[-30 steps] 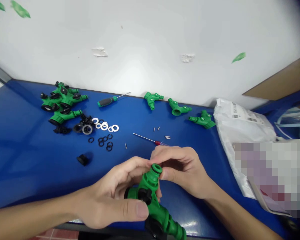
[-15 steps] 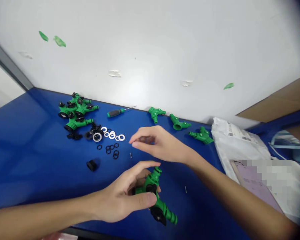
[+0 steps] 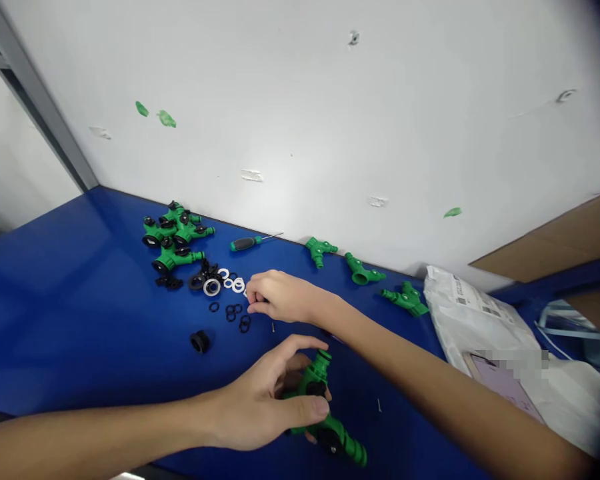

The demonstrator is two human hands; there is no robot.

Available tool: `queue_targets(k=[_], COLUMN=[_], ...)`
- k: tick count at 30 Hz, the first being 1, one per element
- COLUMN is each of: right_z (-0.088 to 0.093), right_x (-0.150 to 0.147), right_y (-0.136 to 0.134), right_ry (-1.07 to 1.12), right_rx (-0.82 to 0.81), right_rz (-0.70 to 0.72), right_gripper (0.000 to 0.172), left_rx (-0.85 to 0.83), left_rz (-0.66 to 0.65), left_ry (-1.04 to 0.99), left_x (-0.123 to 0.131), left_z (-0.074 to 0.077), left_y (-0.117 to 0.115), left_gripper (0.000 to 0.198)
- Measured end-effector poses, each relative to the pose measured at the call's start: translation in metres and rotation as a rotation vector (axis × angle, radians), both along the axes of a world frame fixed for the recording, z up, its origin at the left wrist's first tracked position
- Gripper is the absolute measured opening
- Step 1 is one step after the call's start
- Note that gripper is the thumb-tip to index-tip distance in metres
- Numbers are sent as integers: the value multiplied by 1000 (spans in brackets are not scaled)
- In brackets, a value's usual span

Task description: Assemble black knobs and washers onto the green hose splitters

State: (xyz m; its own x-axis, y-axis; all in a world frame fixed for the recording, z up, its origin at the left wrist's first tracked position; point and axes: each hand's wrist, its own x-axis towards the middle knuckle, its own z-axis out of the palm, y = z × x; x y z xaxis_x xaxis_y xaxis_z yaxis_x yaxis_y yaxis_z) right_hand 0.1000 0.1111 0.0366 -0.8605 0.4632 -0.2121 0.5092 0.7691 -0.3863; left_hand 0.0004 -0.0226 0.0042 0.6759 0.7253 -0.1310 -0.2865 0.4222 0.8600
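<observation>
My left hand [image 3: 263, 393] grips the green hose splitter [image 3: 316, 380] over the near side of the tabletop [image 3: 70, 313]. My curled right hand [image 3: 280, 297] is just beside the white washers [image 3: 211, 287], and I can't tell if it holds anything. The label [image 3: 467, 300] on the bag [image 3: 480, 330] is too small to read.

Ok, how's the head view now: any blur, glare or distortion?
In the head view, the left hand and right hand look sharp, the blue table has a pale sheen at left, the frame sits tilted, and a pixelated patch blurs the lower right.
</observation>
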Motion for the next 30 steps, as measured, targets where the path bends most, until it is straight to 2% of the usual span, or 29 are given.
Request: queue_targets(k=[8, 11, 14, 15, 17, 20, 23, 26, 30], right_z=[-1, 6, 11, 11, 6, -10, -24, -31, -33], right_x=[9, 29, 66, 80, 105, 127, 126, 115, 109], right_y=[-3, -8, -23, -30, -46, -68, -84, -91, -95], right_ry=[136, 272, 390, 427, 646, 916, 1070, 1109, 1128], right_rx=[-106, -137, -179, -218, -472, -701, -813, -853, -837], right_rz=[-93, -191, -332, -389, -600, -752, -821, -824, -806], right_gripper=[10, 11, 14, 19, 22, 17, 14, 15, 15], left_rx=[13, 7, -6, -9, -6, 17, 47, 72, 99], left_rz=[11, 21, 67, 89, 143, 244, 359, 482, 524], left_ry=[6, -7, -11, -17, -44, -80, -29, 68, 134], left_x=[-2, -3, -3, -3, -3, -4, -5, -4, -3], left_z=[3, 4, 3, 2, 0, -4, -3, 1, 3], left_y=[1, 1, 2, 2, 3, 7, 11, 15, 16], left_gripper=[52, 51, 48, 47, 47, 46, 41, 40, 42])
